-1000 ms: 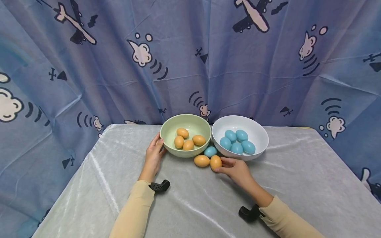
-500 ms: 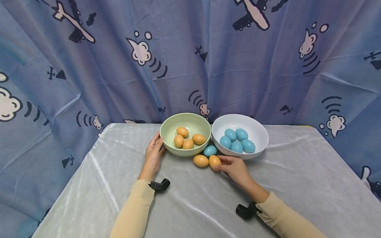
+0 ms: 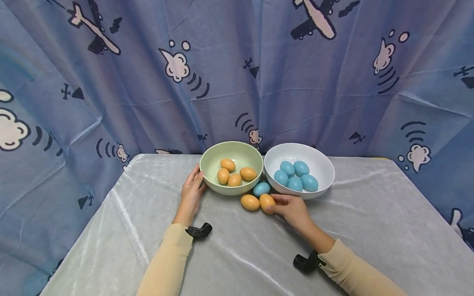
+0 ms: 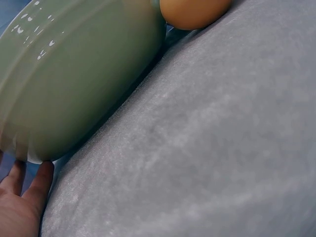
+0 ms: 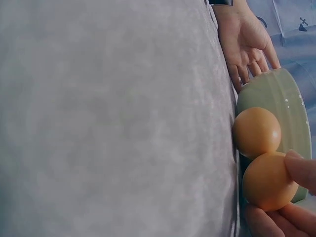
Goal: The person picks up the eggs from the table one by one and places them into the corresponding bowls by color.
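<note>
My left hand [image 3: 191, 192] rests its fingers against the outer left side of a light green bowl [image 3: 242, 154], fingers extended in the right wrist view. Several orange eggs [image 3: 235, 180] lie inside that bowl. With thumb and fingers, my right hand [image 3: 295, 213] pinches an orange egg [image 3: 265, 203] low in front of the bowls. A second loose orange egg [image 3: 249, 202] sits right beside it, on the left. Behind these two, a blue egg [image 3: 261, 189] lies where the bowls meet. The green bowl's wall [image 4: 79, 84] fills the upper left of the left wrist view.
A white bowl [image 3: 321, 164] holding several blue eggs [image 3: 295, 183] stands close to the green one's right. Both are near the back edge of a table with a grey velvety cloth [image 3: 229, 255]. A blue curtain [image 3: 222, 70] printed with planes hangs behind.
My right hand has shifted slightly left with the pinched egg, and the neighbouring orange egg has turned and slid slightly toward me. The left hand stays at the green bowl.
</note>
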Available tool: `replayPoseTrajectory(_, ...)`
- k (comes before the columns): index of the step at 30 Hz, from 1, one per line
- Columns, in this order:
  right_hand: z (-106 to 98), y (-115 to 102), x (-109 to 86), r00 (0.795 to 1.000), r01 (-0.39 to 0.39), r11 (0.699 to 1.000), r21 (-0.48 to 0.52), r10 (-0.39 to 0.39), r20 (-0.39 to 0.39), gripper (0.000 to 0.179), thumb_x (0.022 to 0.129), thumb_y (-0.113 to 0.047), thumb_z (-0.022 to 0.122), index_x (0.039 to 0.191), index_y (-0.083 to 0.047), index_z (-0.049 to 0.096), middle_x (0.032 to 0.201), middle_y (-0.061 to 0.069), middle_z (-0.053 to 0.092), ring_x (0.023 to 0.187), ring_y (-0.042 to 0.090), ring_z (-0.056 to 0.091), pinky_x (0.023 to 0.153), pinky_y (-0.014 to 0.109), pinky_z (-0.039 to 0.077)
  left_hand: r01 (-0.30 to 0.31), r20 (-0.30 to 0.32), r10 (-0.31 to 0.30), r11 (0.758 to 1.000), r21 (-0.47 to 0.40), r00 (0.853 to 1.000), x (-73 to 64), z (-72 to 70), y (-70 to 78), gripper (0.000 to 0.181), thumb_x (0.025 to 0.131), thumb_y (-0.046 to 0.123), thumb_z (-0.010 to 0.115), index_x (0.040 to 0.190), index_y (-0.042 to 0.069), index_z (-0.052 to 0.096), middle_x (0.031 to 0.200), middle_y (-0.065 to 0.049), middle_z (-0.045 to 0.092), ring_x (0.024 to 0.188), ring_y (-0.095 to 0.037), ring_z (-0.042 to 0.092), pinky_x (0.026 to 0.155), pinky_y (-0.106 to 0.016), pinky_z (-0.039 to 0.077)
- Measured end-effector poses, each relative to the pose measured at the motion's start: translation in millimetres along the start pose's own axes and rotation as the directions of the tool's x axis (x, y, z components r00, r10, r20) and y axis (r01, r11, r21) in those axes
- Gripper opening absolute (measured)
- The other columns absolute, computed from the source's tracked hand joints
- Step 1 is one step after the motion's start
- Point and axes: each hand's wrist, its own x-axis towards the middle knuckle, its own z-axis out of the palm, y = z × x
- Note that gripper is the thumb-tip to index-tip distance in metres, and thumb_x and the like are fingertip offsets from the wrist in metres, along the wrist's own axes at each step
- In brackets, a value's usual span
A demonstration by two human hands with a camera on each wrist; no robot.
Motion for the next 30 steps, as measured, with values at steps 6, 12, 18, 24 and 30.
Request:
replayPoseTrajectory(6, -2, -6, -1.1, 0.999, 0.034, 0.999, 0.008, -0.034, -0.006, 0.05, 0.082, -0.016, 0.081, 0.125, 0.004, 0.066, 0.124, 0.019, 0.069, 0.107, 0.016, 0.066, 0.078, 0.01, 0.05, -0.005, 0.007, 0.005, 1.0, 0.006, 1.0, 0.1, 0.1, 0.4, 0.055, 0.106, 0.021, 0.049, 0.157, 0.011, 0.031, 0.164, -0.007, 0.027, 0.151, -0.021, 0.029, 0.122, -0.045, 0.031)
replayPoseTrajectory(12, -2, -15, -1.9, 0.998, 0.066, 0.998, 0.025, -0.066, 0.015, 0.051, 0.081, -0.015, 0.082, 0.126, 0.004, 0.066, 0.124, 0.019, 0.069, 0.109, 0.018, 0.066, 0.08, 0.011, 0.051, -0.008, 0.009, 0.008, 1.0, 0.007, 1.0, 1.3, -0.1, -0.1, 0.055, 0.106, 0.021, 0.049, 0.157, 0.01, 0.03, 0.165, -0.007, 0.027, 0.151, -0.022, 0.028, 0.122, -0.045, 0.031)
replayPoseTrajectory(18, -2, -29, -3.1, 0.996, 0.082, 0.996, 0.025, -0.083, 0.04, 0.053, 0.084, -0.02, 0.08, 0.13, 0.001, 0.064, 0.126, 0.016, 0.068, 0.117, 0.025, 0.065, 0.086, 0.015, 0.05, -0.007, 0.003, 0.007, 1.0, 0.007, 1.0, 0.5, -0.3, -1.2, 0.055, 0.105, 0.021, 0.05, 0.156, 0.011, 0.032, 0.164, -0.007, 0.029, 0.15, -0.022, 0.03, 0.122, -0.045, 0.032)
replayPoseTrajectory(24, 2, -49, 3.5, 0.996, 0.089, 0.995, 0.051, -0.09, 0.007, 0.051, 0.084, -0.02, 0.08, 0.129, -0.003, 0.066, 0.125, 0.015, 0.069, 0.119, 0.024, 0.065, 0.094, 0.023, 0.053, -0.003, -0.004, 0.003, 1.0, 0.006, 1.0, 1.5, -0.6, -0.9, 0.055, 0.105, 0.022, 0.051, 0.156, 0.012, 0.032, 0.164, -0.006, 0.03, 0.15, -0.022, 0.031, 0.121, -0.046, 0.032)
replayPoseTrajectory(30, 7, -66, 12.1, 0.995, 0.101, 0.994, 0.053, -0.101, 0.0, 0.051, 0.085, -0.023, 0.079, 0.13, -0.004, 0.065, 0.126, 0.013, 0.069, 0.121, 0.023, 0.064, 0.1, 0.032, 0.054, -0.016, 0.013, 0.016, 1.0, 0.007, 1.0, 1.3, -1.4, -1.8, 0.057, 0.105, 0.021, 0.051, 0.157, 0.009, 0.03, 0.164, -0.009, 0.027, 0.151, -0.024, 0.029, 0.122, -0.048, 0.03)
